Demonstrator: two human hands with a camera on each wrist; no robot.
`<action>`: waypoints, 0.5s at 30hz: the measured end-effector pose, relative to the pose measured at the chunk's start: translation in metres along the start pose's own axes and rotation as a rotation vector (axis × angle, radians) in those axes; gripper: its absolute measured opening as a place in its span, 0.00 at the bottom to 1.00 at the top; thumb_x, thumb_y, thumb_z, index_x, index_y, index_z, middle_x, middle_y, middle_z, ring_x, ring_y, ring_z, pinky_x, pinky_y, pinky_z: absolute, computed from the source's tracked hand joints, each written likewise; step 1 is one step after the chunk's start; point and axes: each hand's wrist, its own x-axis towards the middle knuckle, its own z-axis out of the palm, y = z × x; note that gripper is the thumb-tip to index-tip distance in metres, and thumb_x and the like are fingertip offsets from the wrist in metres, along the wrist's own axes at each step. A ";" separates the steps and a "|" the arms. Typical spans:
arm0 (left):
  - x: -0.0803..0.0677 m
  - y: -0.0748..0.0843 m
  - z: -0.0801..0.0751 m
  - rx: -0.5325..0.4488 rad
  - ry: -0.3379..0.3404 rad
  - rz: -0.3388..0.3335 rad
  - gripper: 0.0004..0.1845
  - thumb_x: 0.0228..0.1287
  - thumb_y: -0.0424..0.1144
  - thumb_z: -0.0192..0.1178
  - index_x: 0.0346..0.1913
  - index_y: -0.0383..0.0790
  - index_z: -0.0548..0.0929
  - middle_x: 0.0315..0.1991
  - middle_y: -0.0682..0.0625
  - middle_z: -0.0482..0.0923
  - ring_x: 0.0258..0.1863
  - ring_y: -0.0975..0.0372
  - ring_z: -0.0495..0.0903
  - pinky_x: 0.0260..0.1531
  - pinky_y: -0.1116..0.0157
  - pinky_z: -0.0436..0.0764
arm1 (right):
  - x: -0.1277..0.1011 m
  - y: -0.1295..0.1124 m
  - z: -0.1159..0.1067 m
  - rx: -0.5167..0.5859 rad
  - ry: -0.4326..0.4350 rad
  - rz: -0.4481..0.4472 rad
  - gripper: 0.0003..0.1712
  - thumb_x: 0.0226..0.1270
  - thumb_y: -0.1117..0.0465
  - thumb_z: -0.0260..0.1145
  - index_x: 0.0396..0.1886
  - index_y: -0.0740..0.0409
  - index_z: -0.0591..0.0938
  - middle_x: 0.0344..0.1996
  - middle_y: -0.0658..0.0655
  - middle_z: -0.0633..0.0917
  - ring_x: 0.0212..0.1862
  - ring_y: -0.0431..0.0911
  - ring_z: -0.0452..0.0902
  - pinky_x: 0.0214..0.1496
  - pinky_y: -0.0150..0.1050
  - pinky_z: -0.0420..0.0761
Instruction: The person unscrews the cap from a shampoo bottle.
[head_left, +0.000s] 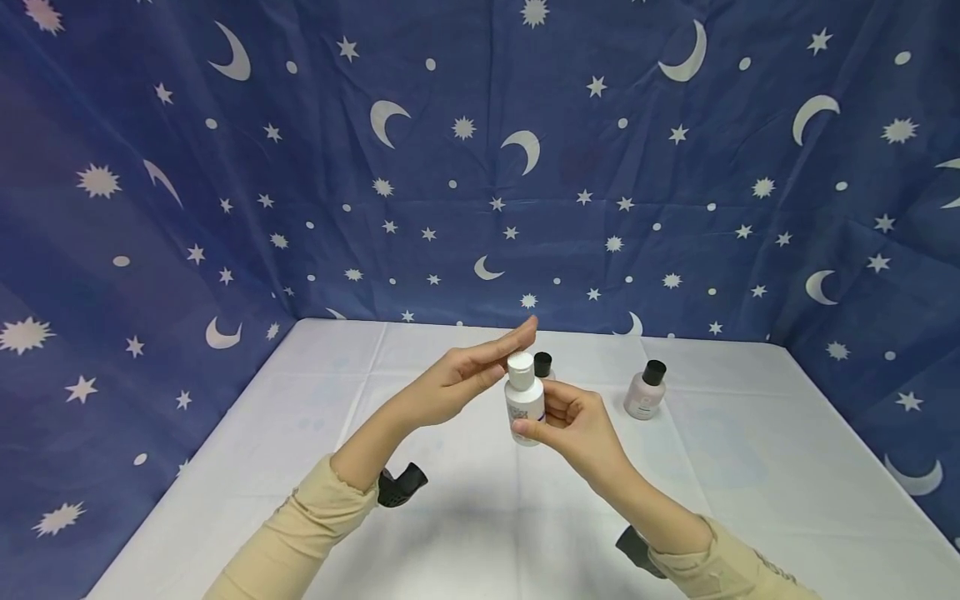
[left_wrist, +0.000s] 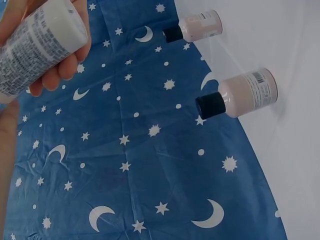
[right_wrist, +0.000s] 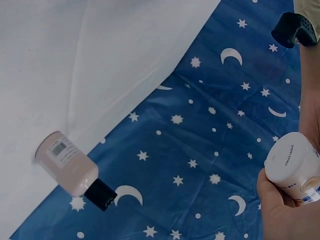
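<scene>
Currently, the white bottle (head_left: 524, 403), long axis roughly upright, is gripped above the table (head_left: 300, 408) by the right hand (head_left: 576, 425), its cap (head_left: 521, 368) just right of the left hand (head_left: 459, 379), whose fingers (head_left: 512, 340) are held straight.

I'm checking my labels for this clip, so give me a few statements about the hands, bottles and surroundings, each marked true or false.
1. The right hand holds a white bottle. True.
2. The left hand is near the bottle's white cap, its fingers extended. True.
3. The white bottle stands on the tablecloth. False: it is held up, off the cloth.
4. Two pink bottles have black caps. True.
5. The pink bottles lie on their sides. False: both stand upright.
6. The backdrop is plain red. False: it is blue and patterned.
</scene>
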 end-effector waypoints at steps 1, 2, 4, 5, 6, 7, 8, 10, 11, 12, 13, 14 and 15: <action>0.000 0.000 0.000 -0.006 -0.009 0.002 0.25 0.74 0.33 0.43 0.68 0.24 0.56 0.73 0.36 0.50 0.74 0.55 0.51 0.71 0.63 0.59 | 0.000 0.000 0.000 0.004 -0.002 0.000 0.30 0.53 0.69 0.71 0.57 0.73 0.74 0.51 0.72 0.80 0.46 0.38 0.82 0.51 0.34 0.82; 0.001 -0.001 0.000 -0.010 -0.016 0.008 0.24 0.73 0.30 0.43 0.68 0.23 0.57 0.72 0.35 0.51 0.73 0.56 0.52 0.71 0.63 0.60 | 0.000 0.000 0.000 0.005 -0.003 0.000 0.30 0.53 0.69 0.71 0.57 0.73 0.74 0.51 0.72 0.80 0.46 0.38 0.82 0.50 0.34 0.82; 0.002 -0.003 0.000 -0.017 -0.020 0.026 0.23 0.72 0.29 0.44 0.67 0.22 0.59 0.70 0.33 0.56 0.71 0.56 0.59 0.70 0.61 0.63 | 0.000 0.000 0.001 0.005 -0.002 0.000 0.30 0.53 0.69 0.71 0.57 0.73 0.74 0.51 0.72 0.80 0.46 0.38 0.82 0.50 0.33 0.82; 0.002 -0.004 0.000 -0.017 -0.018 0.034 0.23 0.72 0.29 0.45 0.66 0.22 0.60 0.68 0.32 0.58 0.70 0.57 0.62 0.69 0.61 0.65 | 0.000 0.000 0.001 0.005 -0.003 0.000 0.30 0.53 0.69 0.71 0.57 0.73 0.74 0.51 0.72 0.80 0.46 0.38 0.82 0.50 0.34 0.82; 0.003 -0.005 0.000 -0.013 -0.013 0.042 0.23 0.72 0.29 0.46 0.66 0.22 0.61 0.67 0.31 0.61 0.68 0.57 0.65 0.68 0.60 0.66 | 0.000 0.000 0.001 0.003 -0.003 0.000 0.30 0.53 0.69 0.71 0.57 0.74 0.74 0.51 0.72 0.80 0.46 0.39 0.82 0.50 0.34 0.82; 0.003 -0.006 0.000 -0.009 -0.005 0.046 0.23 0.72 0.30 0.46 0.65 0.22 0.62 0.65 0.30 0.64 0.66 0.58 0.67 0.67 0.60 0.68 | 0.000 0.001 0.001 0.002 -0.005 -0.001 0.30 0.53 0.69 0.71 0.57 0.74 0.74 0.51 0.73 0.80 0.47 0.39 0.82 0.51 0.34 0.82; 0.003 -0.007 0.000 -0.011 0.004 0.046 0.23 0.72 0.32 0.47 0.65 0.22 0.63 0.64 0.30 0.66 0.65 0.59 0.69 0.66 0.59 0.69 | 0.000 0.001 0.001 0.002 -0.006 -0.002 0.30 0.53 0.70 0.71 0.56 0.74 0.74 0.51 0.73 0.80 0.47 0.40 0.82 0.51 0.35 0.82; 0.004 -0.008 0.000 -0.014 0.024 0.039 0.24 0.71 0.35 0.49 0.63 0.22 0.65 0.61 0.30 0.69 0.64 0.57 0.71 0.64 0.59 0.71 | 0.000 0.001 0.000 0.002 -0.008 -0.001 0.30 0.54 0.70 0.71 0.57 0.75 0.74 0.51 0.73 0.80 0.48 0.40 0.82 0.51 0.35 0.82; 0.004 -0.008 0.000 -0.018 0.038 0.028 0.24 0.71 0.37 0.50 0.62 0.22 0.67 0.60 0.30 0.70 0.63 0.56 0.72 0.63 0.60 0.72 | 0.000 0.001 0.000 0.003 -0.010 0.001 0.30 0.54 0.69 0.71 0.57 0.74 0.74 0.51 0.73 0.80 0.47 0.41 0.82 0.51 0.35 0.82; 0.004 -0.008 0.000 -0.022 0.053 0.018 0.25 0.70 0.38 0.52 0.61 0.22 0.68 0.59 0.30 0.71 0.62 0.55 0.73 0.61 0.60 0.74 | 0.000 0.002 0.000 0.003 -0.010 0.003 0.30 0.54 0.69 0.71 0.57 0.74 0.74 0.51 0.73 0.80 0.47 0.41 0.82 0.50 0.35 0.82; 0.004 -0.008 0.001 -0.027 0.070 0.005 0.25 0.69 0.39 0.53 0.60 0.22 0.69 0.59 0.30 0.72 0.61 0.53 0.74 0.60 0.60 0.75 | 0.000 0.002 0.000 0.003 -0.009 0.005 0.30 0.54 0.69 0.71 0.57 0.74 0.74 0.51 0.73 0.80 0.47 0.40 0.82 0.50 0.35 0.82; 0.004 -0.007 0.001 -0.034 0.090 -0.008 0.25 0.68 0.39 0.55 0.59 0.22 0.71 0.58 0.30 0.73 0.60 0.51 0.75 0.59 0.60 0.76 | 0.000 0.002 0.000 0.003 -0.009 0.007 0.30 0.54 0.69 0.71 0.57 0.74 0.74 0.51 0.73 0.80 0.47 0.40 0.82 0.50 0.35 0.83; 0.004 -0.007 0.002 -0.036 0.110 -0.021 0.24 0.67 0.38 0.56 0.58 0.22 0.72 0.57 0.30 0.74 0.58 0.51 0.76 0.57 0.60 0.77 | 0.000 0.002 0.000 0.003 -0.009 0.009 0.30 0.54 0.69 0.71 0.57 0.73 0.74 0.51 0.72 0.80 0.47 0.41 0.82 0.50 0.35 0.83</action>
